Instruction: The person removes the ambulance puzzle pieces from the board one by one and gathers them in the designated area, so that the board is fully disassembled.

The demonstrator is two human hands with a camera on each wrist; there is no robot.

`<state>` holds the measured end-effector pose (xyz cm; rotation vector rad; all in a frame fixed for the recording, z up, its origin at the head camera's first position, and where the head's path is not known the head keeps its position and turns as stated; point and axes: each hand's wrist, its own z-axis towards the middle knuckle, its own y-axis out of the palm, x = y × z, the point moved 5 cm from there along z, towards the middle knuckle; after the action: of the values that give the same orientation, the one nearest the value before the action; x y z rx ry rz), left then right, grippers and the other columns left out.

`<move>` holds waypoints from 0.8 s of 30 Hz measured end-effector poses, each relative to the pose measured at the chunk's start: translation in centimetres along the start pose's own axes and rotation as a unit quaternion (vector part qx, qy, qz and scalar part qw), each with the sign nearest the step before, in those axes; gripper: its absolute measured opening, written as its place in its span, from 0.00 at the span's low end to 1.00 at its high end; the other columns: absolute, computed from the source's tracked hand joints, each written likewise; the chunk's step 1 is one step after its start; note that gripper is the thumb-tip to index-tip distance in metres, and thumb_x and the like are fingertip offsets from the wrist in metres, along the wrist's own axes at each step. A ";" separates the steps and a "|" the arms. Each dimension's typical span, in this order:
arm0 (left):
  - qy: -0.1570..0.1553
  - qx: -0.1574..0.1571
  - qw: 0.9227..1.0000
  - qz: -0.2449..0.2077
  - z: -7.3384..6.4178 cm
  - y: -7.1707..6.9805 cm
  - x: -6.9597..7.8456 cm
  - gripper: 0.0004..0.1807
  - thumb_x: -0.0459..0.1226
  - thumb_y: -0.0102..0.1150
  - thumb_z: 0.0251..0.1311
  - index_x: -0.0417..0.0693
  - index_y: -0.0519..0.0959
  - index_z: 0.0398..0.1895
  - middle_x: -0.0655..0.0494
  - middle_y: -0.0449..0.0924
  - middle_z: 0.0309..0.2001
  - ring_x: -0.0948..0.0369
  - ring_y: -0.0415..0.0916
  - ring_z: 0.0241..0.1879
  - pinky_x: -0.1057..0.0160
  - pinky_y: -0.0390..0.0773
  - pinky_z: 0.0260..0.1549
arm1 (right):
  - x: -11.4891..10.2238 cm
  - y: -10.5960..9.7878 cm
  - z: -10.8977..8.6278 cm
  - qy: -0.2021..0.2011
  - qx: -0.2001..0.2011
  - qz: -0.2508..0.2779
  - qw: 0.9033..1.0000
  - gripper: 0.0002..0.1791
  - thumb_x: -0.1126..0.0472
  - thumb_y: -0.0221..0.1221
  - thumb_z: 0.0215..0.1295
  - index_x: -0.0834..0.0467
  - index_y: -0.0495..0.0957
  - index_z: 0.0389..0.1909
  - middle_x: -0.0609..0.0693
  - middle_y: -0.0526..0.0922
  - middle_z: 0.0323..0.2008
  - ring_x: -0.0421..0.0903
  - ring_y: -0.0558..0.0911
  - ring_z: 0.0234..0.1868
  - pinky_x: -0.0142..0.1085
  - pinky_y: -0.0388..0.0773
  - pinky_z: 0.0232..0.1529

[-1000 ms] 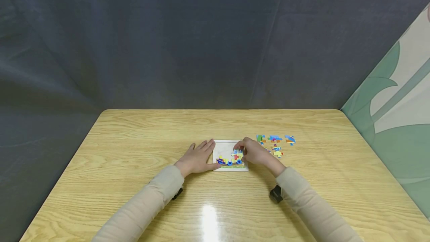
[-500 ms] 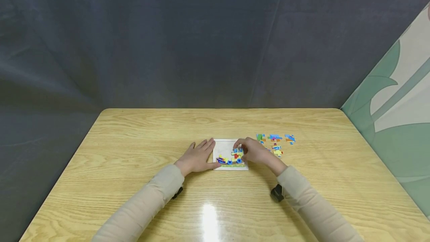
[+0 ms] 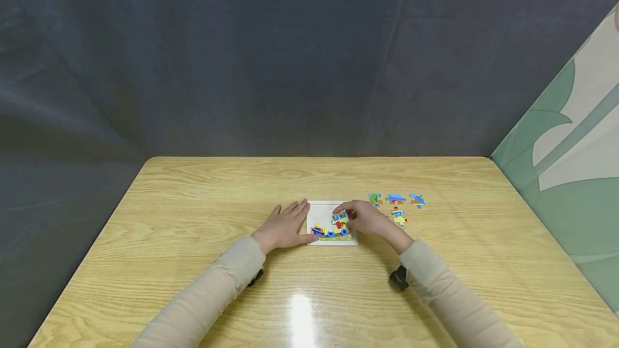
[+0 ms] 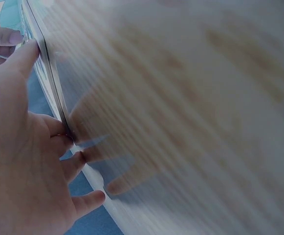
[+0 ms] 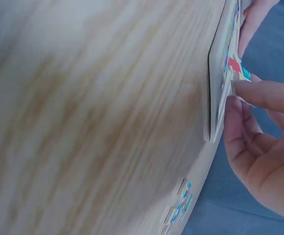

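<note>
A white puzzle board [image 3: 320, 210] lies on the table, its lower part filled with joined pieces [image 3: 331, 233] that picture a vehicle with blue wheels. My left hand [image 3: 284, 227] rests at the board's left edge, fingers spread and thumb over the lower left corner. Over the right half, my right hand [image 3: 365, 219] pinches a puzzle piece [image 3: 339, 217] with blue windows between thumb and fingers. In the right wrist view that puzzle piece [image 5: 241, 71] stands tilted up from the board [image 5: 215, 81], and the fingertips hide part of it.
Several loose puzzle pieces [image 3: 395, 198] lie on the wooden table [image 3: 203, 192] right of the board, some partly behind the right hand. A dark curtain [image 3: 309, 58] hangs behind the table, and a patterned panel [image 3: 575, 176] stands along the right side.
The puzzle piece in my right hand has shifted slightly left and tilted, the fingers moving with it. My left hand, the board and the loose pieces have stayed put.
</note>
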<state>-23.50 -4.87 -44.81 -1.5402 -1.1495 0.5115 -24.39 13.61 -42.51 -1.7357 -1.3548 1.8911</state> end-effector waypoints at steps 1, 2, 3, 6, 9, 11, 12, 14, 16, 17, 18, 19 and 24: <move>-0.001 0.000 1.000 0.000 0.0 0.0 0.0 0.48 0.66 0.42 0.62 0.51 0.44 0.77 0.57 0.39 0.78 0.56 0.40 0.77 0.43 0.44 0.74 | 0.0 -0.1 -0.1 0.005 0.000 0.008 1.000 0.22 0.79 0.53 0.55 0.64 0.80 0.50 0.54 0.73 0.28 0.44 0.69 0.29 0.30 0.67 0.28; -0.001 -0.001 1.000 0.000 -0.1 0.0 0.0 0.48 0.66 0.42 0.62 0.51 0.44 0.77 0.57 0.39 0.78 0.56 0.41 0.77 0.43 0.45 0.74 | 0.0 -0.2 -0.2 0.010 0.001 0.018 1.000 0.21 0.79 0.53 0.56 0.65 0.80 0.50 0.55 0.73 0.29 0.44 0.71 0.30 0.31 0.68 0.29; -0.002 -0.001 1.000 0.000 -0.1 -0.1 0.1 0.48 0.66 0.42 0.62 0.51 0.44 0.77 0.57 0.39 0.78 0.56 0.41 0.77 0.43 0.44 0.74 | 0.1 -0.3 -0.3 0.015 0.002 0.029 0.999 0.20 0.78 0.54 0.57 0.65 0.79 0.51 0.55 0.73 0.30 0.45 0.71 0.31 0.31 0.69 0.30; -0.003 -0.003 1.000 0.001 -0.2 -0.1 0.1 0.48 0.66 0.42 0.63 0.51 0.44 0.77 0.57 0.39 0.78 0.56 0.41 0.77 0.43 0.44 0.74 | 0.2 -0.9 -0.7 0.021 0.010 0.048 0.999 0.18 0.76 0.55 0.59 0.66 0.79 0.50 0.56 0.76 0.32 0.45 0.74 0.33 0.33 0.72 0.33; -0.002 -0.001 1.000 0.006 -0.2 -0.1 0.1 0.48 0.66 0.42 0.63 0.51 0.44 0.77 0.57 0.39 0.78 0.56 0.41 0.77 0.44 0.45 0.74 | 0.4 -1.8 -1.0 0.027 0.026 0.053 0.998 0.16 0.76 0.55 0.59 0.67 0.79 0.48 0.57 0.79 0.34 0.45 0.76 0.34 0.32 0.74 0.34; -0.001 0.000 1.000 0.010 -0.2 -0.1 0.1 0.47 0.66 0.41 0.63 0.51 0.44 0.77 0.57 0.39 0.78 0.56 0.41 0.77 0.44 0.45 0.74 | 0.3 -2.4 -1.2 0.027 0.037 0.053 0.998 0.14 0.76 0.55 0.59 0.67 0.79 0.47 0.58 0.79 0.35 0.46 0.78 0.35 0.32 0.75 0.34; 0.000 0.001 1.000 0.011 -0.2 -0.1 0.1 0.47 0.66 0.41 0.63 0.51 0.44 0.77 0.57 0.39 0.78 0.56 0.41 0.77 0.44 0.46 0.74 | 0.3 -2.8 -1.4 0.028 0.042 0.056 0.997 0.14 0.76 0.55 0.59 0.68 0.79 0.46 0.59 0.80 0.35 0.47 0.78 0.35 0.32 0.75 0.34; 0.002 0.003 1.000 0.012 -0.2 -0.1 0.1 0.47 0.67 0.41 0.63 0.51 0.44 0.77 0.57 0.40 0.78 0.57 0.42 0.77 0.44 0.46 0.74 | 0.4 -3.4 -1.7 0.027 0.049 0.062 0.996 0.13 0.75 0.56 0.60 0.69 0.79 0.46 0.60 0.80 0.35 0.47 0.78 0.35 0.32 0.75 0.34; 0.004 0.004 1.000 0.011 -0.3 0.0 0.1 0.47 0.67 0.41 0.63 0.51 0.44 0.77 0.57 0.40 0.78 0.57 0.41 0.77 0.44 0.46 0.74 | 0.5 -4.0 -2.1 0.025 0.055 0.064 0.996 0.13 0.74 0.57 0.60 0.69 0.79 0.47 0.61 0.80 0.35 0.47 0.78 0.36 0.33 0.75 0.34; 0.005 0.005 1.000 0.011 -0.3 0.0 0.1 0.48 0.67 0.41 0.63 0.51 0.44 0.77 0.57 0.40 0.78 0.57 0.42 0.77 0.44 0.46 0.74 | 0.8 -4.3 -2.2 0.027 0.058 0.069 0.996 0.13 0.73 0.57 0.61 0.69 0.79 0.47 0.61 0.80 0.36 0.46 0.78 0.35 0.33 0.76 0.34; 0.006 0.006 1.000 0.010 -0.3 0.0 0.1 0.48 0.67 0.41 0.63 0.51 0.44 0.77 0.57 0.40 0.78 0.57 0.41 0.77 0.44 0.46 0.74 | 1.0 -4.6 -2.4 0.028 0.061 0.072 0.995 0.14 0.72 0.57 0.61 0.70 0.79 0.48 0.61 0.80 0.36 0.45 0.78 0.35 0.34 0.76 0.35; 0.006 0.006 1.000 0.010 -0.2 0.0 0.1 0.48 0.67 0.41 0.63 0.51 0.44 0.77 0.57 0.40 0.78 0.57 0.41 0.77 0.44 0.46 0.74 | 1.2 -4.9 -2.6 0.029 0.066 0.070 0.995 0.14 0.71 0.57 0.62 0.69 0.79 0.49 0.61 0.81 0.37 0.44 0.79 0.35 0.33 0.77 0.35; 0.007 0.003 1.000 0.011 -0.2 0.0 0.1 0.48 0.67 0.41 0.63 0.51 0.43 0.77 0.57 0.39 0.78 0.57 0.41 0.77 0.44 0.45 0.74 | 2.5 -6.5 -3.7 0.040 0.087 0.069 0.993 0.16 0.68 0.55 0.64 0.69 0.78 0.52 0.61 0.81 0.39 0.42 0.80 0.36 0.33 0.78 0.35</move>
<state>-23.27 -4.91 -44.75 -1.5494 -1.1206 0.5176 -24.39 20.60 -38.81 -1.8364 -1.0327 1.9229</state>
